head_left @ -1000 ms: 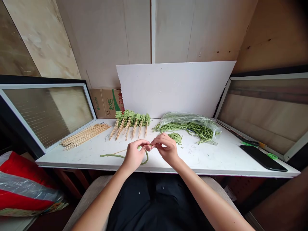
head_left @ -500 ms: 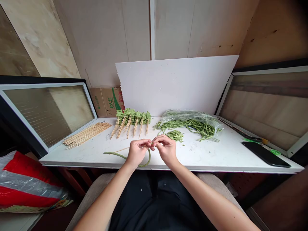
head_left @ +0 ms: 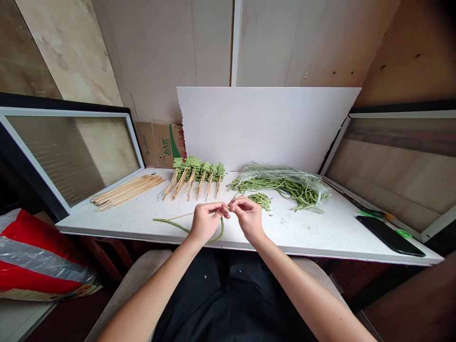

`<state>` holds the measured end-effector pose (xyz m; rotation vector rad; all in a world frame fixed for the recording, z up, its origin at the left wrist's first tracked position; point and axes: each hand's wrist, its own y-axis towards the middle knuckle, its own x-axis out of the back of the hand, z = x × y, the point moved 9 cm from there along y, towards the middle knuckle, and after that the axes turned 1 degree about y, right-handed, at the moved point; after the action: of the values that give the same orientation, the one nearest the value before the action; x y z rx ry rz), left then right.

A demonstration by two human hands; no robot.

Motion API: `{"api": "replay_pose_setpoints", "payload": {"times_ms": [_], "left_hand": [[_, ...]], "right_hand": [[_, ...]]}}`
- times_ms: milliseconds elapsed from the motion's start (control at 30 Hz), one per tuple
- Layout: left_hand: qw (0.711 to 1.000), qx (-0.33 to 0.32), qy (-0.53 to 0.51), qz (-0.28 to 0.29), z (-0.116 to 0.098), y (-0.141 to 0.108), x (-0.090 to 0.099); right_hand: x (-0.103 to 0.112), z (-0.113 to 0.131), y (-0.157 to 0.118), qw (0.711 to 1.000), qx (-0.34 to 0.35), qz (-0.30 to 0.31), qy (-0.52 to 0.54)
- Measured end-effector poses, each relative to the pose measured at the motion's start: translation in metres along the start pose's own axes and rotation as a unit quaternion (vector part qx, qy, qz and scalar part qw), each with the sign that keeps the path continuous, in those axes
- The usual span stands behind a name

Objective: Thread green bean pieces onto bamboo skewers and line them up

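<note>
Behind left hand, bean seemingly part-hidden.

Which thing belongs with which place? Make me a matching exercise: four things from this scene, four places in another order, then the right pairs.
Things
1. Long green bean
2. Pile of bare skewers
3. Black phone
4. Cardboard box

Places
A. On the right end of the table
B. At the back, by the left edge of the white board
C. In front, partly hidden by the left hand
D. Toward the table's left end, lying flat

Right pairs
1-C, 2-D, 3-A, 4-B
</note>
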<state>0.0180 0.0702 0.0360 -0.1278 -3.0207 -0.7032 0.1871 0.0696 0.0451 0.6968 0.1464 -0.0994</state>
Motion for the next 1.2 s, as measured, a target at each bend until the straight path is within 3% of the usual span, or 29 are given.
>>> {"api": "replay_pose_setpoints", "payload": {"times_ms": [133,200,333,467,767,900,1200], "left_hand": [[0.995,-0.009,-0.06,-0.083,-0.008,0.005,0.028],[0.991,-0.019,-0.106,-0.08,-0.018,0.007,0.033],[0.986,-0.029,-0.156,-0.048,-0.034,0.006,0.028],[0.984,-0.007,-0.174,-0.035,-0.025,0.006,0.025],[0.982,0.054,-0.178,-0.011,0.003,0.011,0.026],[0.98,0.076,-0.186,-0.013,0.007,0.009,0.025],[0.984,0.099,-0.149,-0.007,0.023,0.01,0.025]], "right_hand": [[0.058,0.0,0.028,0.995,-0.002,-0.098,0.01],[0.091,-0.004,0.04,0.986,-0.001,-0.167,0.001],[0.107,-0.039,0.051,0.986,-0.102,-0.132,-0.014],[0.111,-0.067,0.049,0.978,-0.19,-0.08,-0.042],[0.177,-0.085,0.051,0.946,-0.199,-0.115,-0.23],[0.185,-0.097,0.046,0.931,-0.216,-0.119,-0.269],[0.173,-0.106,0.042,0.923,-0.237,-0.082,-0.29]]}}
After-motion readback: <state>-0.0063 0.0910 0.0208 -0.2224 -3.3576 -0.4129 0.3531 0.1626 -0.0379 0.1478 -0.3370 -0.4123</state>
